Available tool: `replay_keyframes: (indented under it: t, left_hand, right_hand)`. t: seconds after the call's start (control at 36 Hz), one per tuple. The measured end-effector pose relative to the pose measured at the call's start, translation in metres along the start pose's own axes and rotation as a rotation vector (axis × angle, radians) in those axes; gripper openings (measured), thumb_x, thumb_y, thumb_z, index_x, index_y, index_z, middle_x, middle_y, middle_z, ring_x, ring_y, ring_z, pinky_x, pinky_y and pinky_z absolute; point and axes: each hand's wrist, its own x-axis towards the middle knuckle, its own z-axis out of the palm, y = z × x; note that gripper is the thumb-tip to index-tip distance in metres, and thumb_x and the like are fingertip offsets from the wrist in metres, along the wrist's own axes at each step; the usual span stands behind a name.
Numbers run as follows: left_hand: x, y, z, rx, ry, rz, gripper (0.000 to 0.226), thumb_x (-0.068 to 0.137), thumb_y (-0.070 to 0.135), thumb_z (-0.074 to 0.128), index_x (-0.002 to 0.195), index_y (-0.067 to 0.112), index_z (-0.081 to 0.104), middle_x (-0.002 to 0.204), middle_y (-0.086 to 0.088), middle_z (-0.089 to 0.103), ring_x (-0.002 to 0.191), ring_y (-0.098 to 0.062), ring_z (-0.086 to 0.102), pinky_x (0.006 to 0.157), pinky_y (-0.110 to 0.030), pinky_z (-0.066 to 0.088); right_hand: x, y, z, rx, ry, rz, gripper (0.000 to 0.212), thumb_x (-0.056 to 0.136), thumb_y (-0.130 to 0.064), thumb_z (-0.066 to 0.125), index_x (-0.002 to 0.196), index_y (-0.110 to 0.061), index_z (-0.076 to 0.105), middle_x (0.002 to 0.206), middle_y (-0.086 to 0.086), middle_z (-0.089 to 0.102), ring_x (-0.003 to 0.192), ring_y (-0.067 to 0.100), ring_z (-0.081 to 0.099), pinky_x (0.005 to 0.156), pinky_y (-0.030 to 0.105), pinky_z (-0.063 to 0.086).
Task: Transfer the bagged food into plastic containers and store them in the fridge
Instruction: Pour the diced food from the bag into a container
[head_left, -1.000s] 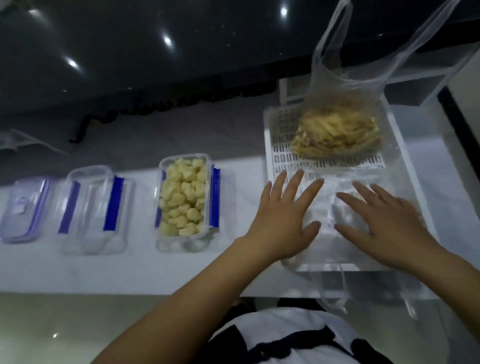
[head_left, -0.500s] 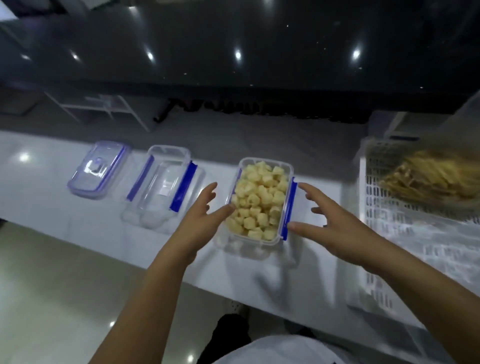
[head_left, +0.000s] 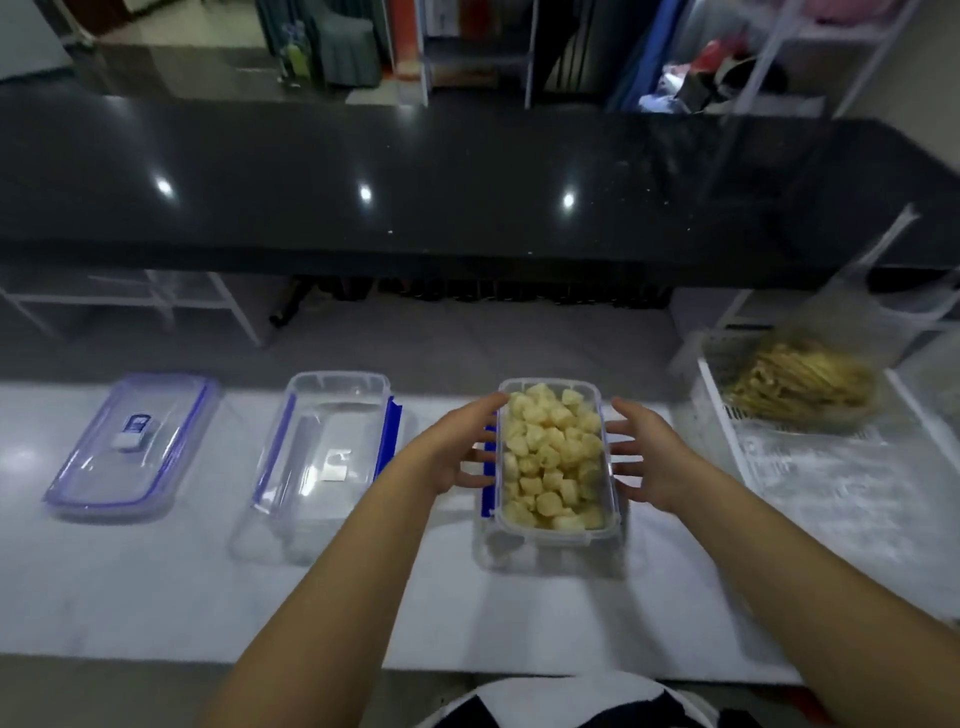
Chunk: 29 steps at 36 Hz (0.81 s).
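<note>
A clear plastic container (head_left: 551, 539) with blue side clips, filled with pale yellow food chunks, stands on the white counter (head_left: 156, 597). My left hand (head_left: 457, 452) is at its left side, fingers spread and reaching the blue clip. My right hand (head_left: 641, 460) is at its right side, fingers spread toward the wall. Whether either hand presses the container I cannot tell. An empty matching container (head_left: 327, 452) stands to the left, and a blue-rimmed lid (head_left: 130, 447) lies further left. A clear bag of yellow strips (head_left: 800, 384) sits at the right.
The bag rests in a white perforated basket tray (head_left: 831, 499) at the right end of the counter. A raised glossy black countertop (head_left: 467, 182) runs along the back. Shelving with clutter stands beyond it.
Both hands left the basket tray, moved left and now flank the filled container more closely. The view has swung left and tilted up.
</note>
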Motion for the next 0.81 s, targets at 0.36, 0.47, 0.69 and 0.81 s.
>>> replay_keyframes:
  t: [0.36, 0.47, 0.69, 0.81]
  left_hand:
    - [-0.025, -0.007, -0.021, -0.027, -0.162, 0.032, 0.053, 0.080, 0.067, 0.062, 0.109, 0.023, 0.071, 0.114, -0.008, 0.064, 0.106, -0.028, 0.062, 0.071, -0.049, 0.060]
    - [-0.022, 0.010, -0.018, 0.031, -0.130, 0.077, 0.054, 0.088, 0.066, 0.057, 0.123, 0.025, 0.064, 0.120, -0.005, 0.062, 0.111, -0.026, 0.061, 0.081, -0.054, 0.059]
    - [-0.021, -0.005, -0.010, -0.032, -0.138, -0.004, 0.048, 0.088, 0.060, 0.060, 0.118, 0.022, 0.067, 0.120, -0.008, 0.063, 0.110, -0.028, 0.061, 0.081, -0.056, 0.059]
    - [-0.012, 0.001, -0.001, -0.024, -0.115, -0.013, 0.045, 0.088, 0.060, 0.062, 0.119, 0.027, 0.066, 0.120, -0.006, 0.063, 0.110, -0.026, 0.061, 0.078, -0.054, 0.060]
  right_hand:
    - [-0.049, 0.032, 0.019, 0.091, 0.102, -0.135, 0.038, 0.088, -0.056, 0.064, 0.102, -0.022, 0.071, 0.098, 0.004, 0.062, 0.082, 0.021, 0.059, 0.071, 0.034, 0.049]
    - [-0.052, 0.021, 0.020, 0.087, 0.068, -0.140, 0.036, 0.088, -0.058, 0.064, 0.099, -0.025, 0.071, 0.093, 0.002, 0.065, 0.079, 0.019, 0.062, 0.068, 0.032, 0.051]
    - [-0.038, 0.024, 0.003, 0.052, 0.028, -0.070, 0.044, 0.086, -0.061, 0.063, 0.105, -0.022, 0.071, 0.098, 0.004, 0.064, 0.082, 0.022, 0.061, 0.068, 0.033, 0.050]
    - [-0.029, 0.019, 0.000, 0.036, 0.015, -0.076, 0.036, 0.083, -0.060, 0.067, 0.095, -0.027, 0.074, 0.090, 0.001, 0.067, 0.078, 0.019, 0.064, 0.068, 0.032, 0.052]
